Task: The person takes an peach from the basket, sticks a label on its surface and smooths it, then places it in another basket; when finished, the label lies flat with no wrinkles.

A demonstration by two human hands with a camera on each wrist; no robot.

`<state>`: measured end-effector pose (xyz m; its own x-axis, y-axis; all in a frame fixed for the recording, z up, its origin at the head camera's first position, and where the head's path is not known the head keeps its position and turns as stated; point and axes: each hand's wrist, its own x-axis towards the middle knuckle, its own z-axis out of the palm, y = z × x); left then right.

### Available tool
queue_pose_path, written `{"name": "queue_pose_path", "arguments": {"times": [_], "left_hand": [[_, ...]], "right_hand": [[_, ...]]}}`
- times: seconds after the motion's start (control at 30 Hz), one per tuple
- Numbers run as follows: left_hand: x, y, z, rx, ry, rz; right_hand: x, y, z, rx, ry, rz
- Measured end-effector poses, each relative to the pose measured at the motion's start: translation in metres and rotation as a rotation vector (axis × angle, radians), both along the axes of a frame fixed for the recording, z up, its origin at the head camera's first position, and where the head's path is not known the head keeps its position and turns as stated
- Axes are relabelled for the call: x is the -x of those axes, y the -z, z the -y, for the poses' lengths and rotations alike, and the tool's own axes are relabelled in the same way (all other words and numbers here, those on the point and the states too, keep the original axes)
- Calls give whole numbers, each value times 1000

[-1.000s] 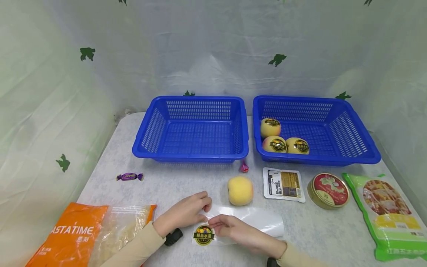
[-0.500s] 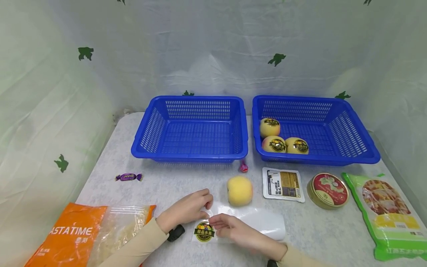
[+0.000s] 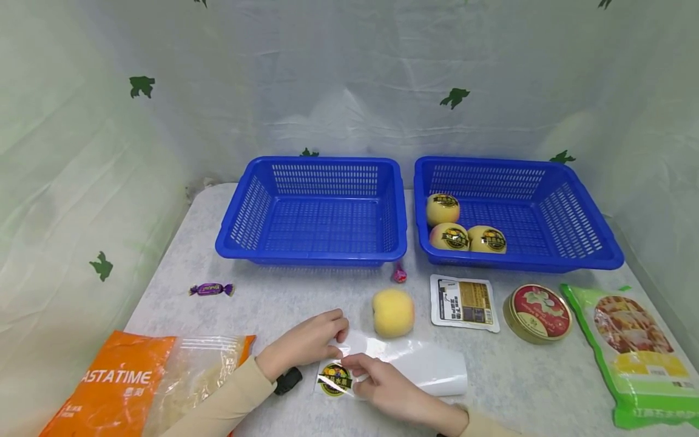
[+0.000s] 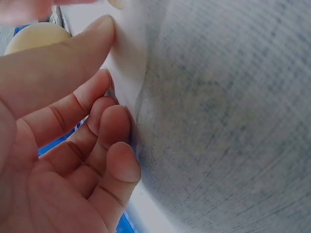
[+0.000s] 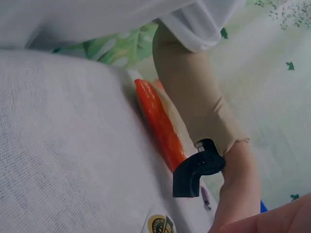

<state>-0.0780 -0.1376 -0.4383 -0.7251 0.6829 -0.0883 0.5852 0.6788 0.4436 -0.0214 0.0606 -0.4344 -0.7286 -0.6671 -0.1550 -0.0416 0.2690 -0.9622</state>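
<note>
A glossy white sticker sheet (image 3: pixel 437 368) lies in front of me, its right end curled over. At its left end is a round black-and-gold fruit sticker (image 3: pixel 335 380), bent up a little in the right wrist view. My left hand (image 3: pixel 306 345) rests on the sheet above the sticker, thumb stretched out and fingertips on the surface. My right hand (image 3: pixel 389 388) pinches the sheet at the sticker's right edge between thumb and forefinger; the pinch itself is partly hidden. A yellow peach (image 3: pixel 393 312) sits just behind the sheet.
Two blue baskets stand behind: the left basket (image 3: pixel 311 255) and the right basket (image 3: pixel 524 261) with labelled peaches (image 3: pixel 443 210). Around lie a purple candy (image 3: pixel 212 289), lollipop (image 3: pixel 400 274), white packet (image 3: pixel 464 302), round tin (image 3: pixel 538 313), green bag (image 3: pixel 639 358) and orange bag (image 3: pixel 122 382).
My right hand has turned slightly and its thumb has shifted at the sticker's edge. The sticker now catches glare and looks more bent. My left hand has hardly moved.
</note>
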Motion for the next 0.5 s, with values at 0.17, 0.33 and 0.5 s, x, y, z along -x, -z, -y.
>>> {"name": "queue_pose_path", "arguments": {"times": [0.17,0.33,0.5], "left_hand": [[0,1,0,0,2,-8],[1,1,0,-3,3,-15],[1,2,0,-11,6,-21]], "right_hand": [[4,1,2,64,5,45],[13,9,9,123,39,50],[17,16,17,113,106,15]]}}
